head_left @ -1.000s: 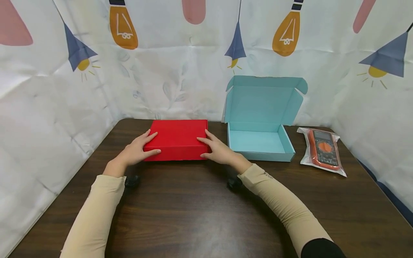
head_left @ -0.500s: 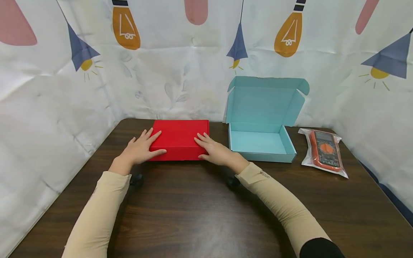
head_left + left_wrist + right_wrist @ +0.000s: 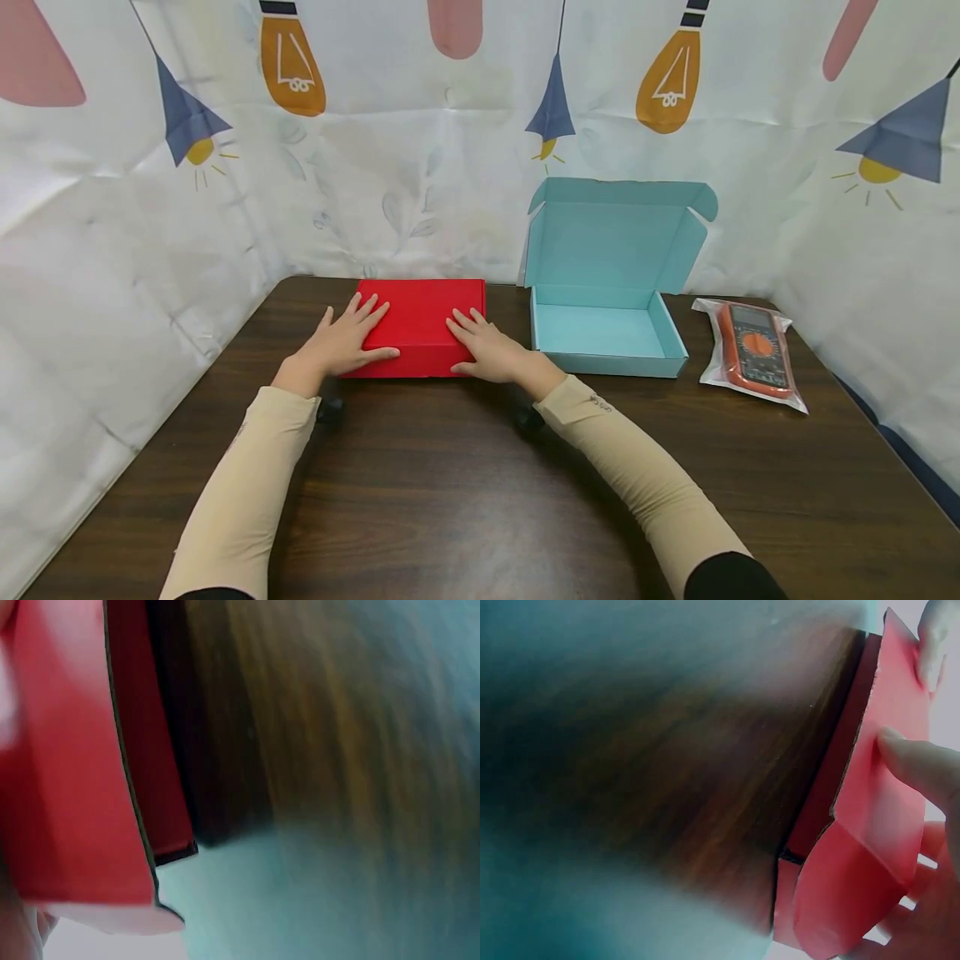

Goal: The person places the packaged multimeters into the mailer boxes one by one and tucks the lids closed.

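Note:
A red cardboard box (image 3: 422,312) lies at the back left of the table. My left hand (image 3: 335,343) rests on its left part, fingers spread over the top and thumb against the front. On the right part lies my right hand (image 3: 491,350), fingers on the top and thumb low on the front. In the right wrist view, the right thumb (image 3: 915,761) touches the front flap (image 3: 874,802). That flap stands slightly apart from the wall behind it, as the front flap (image 3: 71,772) in the left wrist view also does.
A light-blue box (image 3: 607,321) with its lid raised stands right of the red box. Further right lies an orange multimeter (image 3: 756,346) in a clear plastic bag. The dark wooden table (image 3: 420,500) is backed by a printed curtain (image 3: 465,167).
Both hands have moved inward over the red box, from its side edges onto the top and front. The light-blue box and the multimeter stay where they were.

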The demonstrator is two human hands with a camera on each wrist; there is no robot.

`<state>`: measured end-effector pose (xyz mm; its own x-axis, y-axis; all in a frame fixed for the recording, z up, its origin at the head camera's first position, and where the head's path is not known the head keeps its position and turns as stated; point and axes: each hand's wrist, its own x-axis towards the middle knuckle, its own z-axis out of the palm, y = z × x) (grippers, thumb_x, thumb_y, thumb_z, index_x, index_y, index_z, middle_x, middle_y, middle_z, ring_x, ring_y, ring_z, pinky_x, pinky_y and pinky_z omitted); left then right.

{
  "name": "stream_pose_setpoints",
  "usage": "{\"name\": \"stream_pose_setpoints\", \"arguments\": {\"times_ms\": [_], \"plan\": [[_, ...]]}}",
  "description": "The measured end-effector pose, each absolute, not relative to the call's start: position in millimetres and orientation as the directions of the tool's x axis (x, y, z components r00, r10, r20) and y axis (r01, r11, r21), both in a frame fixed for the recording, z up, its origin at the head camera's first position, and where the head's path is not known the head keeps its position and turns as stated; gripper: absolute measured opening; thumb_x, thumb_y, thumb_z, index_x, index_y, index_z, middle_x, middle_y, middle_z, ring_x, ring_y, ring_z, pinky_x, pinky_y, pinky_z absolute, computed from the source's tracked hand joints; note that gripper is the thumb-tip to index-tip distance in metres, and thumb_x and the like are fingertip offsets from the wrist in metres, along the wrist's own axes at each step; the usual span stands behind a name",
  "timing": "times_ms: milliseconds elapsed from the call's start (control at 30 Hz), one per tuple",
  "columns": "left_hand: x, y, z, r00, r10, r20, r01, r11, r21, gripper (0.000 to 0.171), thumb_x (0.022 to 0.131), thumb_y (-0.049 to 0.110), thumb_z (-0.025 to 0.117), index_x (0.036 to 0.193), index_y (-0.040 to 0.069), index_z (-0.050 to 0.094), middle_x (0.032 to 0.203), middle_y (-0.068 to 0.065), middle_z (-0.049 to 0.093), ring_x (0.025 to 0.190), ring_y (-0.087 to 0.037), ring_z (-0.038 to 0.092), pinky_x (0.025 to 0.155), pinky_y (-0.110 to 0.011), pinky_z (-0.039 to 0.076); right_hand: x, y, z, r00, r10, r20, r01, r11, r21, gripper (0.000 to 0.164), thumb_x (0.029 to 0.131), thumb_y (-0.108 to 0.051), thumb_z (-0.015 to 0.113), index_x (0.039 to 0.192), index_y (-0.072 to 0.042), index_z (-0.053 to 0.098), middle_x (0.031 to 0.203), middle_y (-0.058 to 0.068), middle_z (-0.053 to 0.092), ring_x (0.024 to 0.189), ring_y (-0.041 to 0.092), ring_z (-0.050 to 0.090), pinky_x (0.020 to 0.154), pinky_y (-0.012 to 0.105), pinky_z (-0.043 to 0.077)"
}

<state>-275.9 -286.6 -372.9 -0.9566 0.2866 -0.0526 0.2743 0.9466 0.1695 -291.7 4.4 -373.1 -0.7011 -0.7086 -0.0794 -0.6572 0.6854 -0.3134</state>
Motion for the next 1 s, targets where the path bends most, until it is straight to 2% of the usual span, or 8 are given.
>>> {"name": "stream_pose_setpoints", "arguments": {"times_ms": [233,567,1000], "plan": [[-274,-281,-376,-0.960,0.272,-0.073,0.252,0.946,0.202,0.097,0.094,0.054,0.064,0.164,0.005,0.017,0.168,-0.024,0.009,0.152,-0.048,0.005,0.114,-0.074,0.009,-292,-4,-372,-0.705,-0.695,-0.142,-0.647,0.712,-0.273,0.096,0.096,-0.041,0.070,0.166,-0.013,0.011,0.172,0.008,0.004,0.156,0.035,0.001,0.122,0.057,0.018],[-270,-270,-369,-0.972,0.207,-0.108,0.176,0.953,0.246,0.099,0.094,0.056,0.063,0.164,0.005,0.014,0.168,-0.025,0.005,0.152,-0.049,0.002,0.112,-0.077,0.008,-310,-5,-366,-0.721,-0.669,-0.179,-0.630,0.741,-0.234,0.096,0.097,-0.040,0.069,0.167,-0.019,0.006,0.172,0.003,0.001,0.157,0.029,-0.004,0.122,0.060,0.009],[-271,-272,-374,-0.978,0.156,-0.138,0.118,0.961,0.251,0.098,0.095,0.056,0.060,0.165,0.006,0.010,0.168,-0.025,0.001,0.152,-0.050,-0.002,0.112,-0.077,0.008,-313,-8,-367,-0.696,-0.699,-0.166,-0.641,0.709,-0.295,0.098,0.095,-0.038,0.072,0.167,-0.016,0.008,0.172,0.005,0.004,0.156,0.032,-0.002,0.122,0.060,0.014]]}}
